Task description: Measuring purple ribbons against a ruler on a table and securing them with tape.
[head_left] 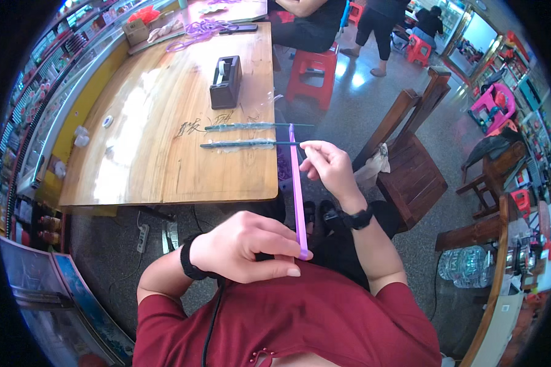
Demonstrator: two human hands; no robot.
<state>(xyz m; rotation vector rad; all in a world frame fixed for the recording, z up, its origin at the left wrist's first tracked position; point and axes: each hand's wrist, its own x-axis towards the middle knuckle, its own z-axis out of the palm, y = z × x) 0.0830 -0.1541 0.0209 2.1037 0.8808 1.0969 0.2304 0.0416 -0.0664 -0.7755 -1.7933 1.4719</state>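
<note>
Two thin dark rods, a far one (226,127) and a near one (220,145), are fixed side by side to the wooden table (141,165) with clear tape. Their ends stick out past its right edge. A flat purple ribbon (298,199) loops round the rods and runs toward my body. Near my chest, my left hand (248,248) pinches the ribbon's near end between thumb and fingers. My right hand (330,168) is closed at the tip of the near rod, thumb and forefinger together; its fingers hide the rod's very end.
A black tape dispenser (226,82) stands on the table beyond the rods. Purple ribbons (205,29) and a phone (239,28) lie at the far end. A wooden chair (413,177) is at my right, a red stool (312,76) ahead. Other people are farther off.
</note>
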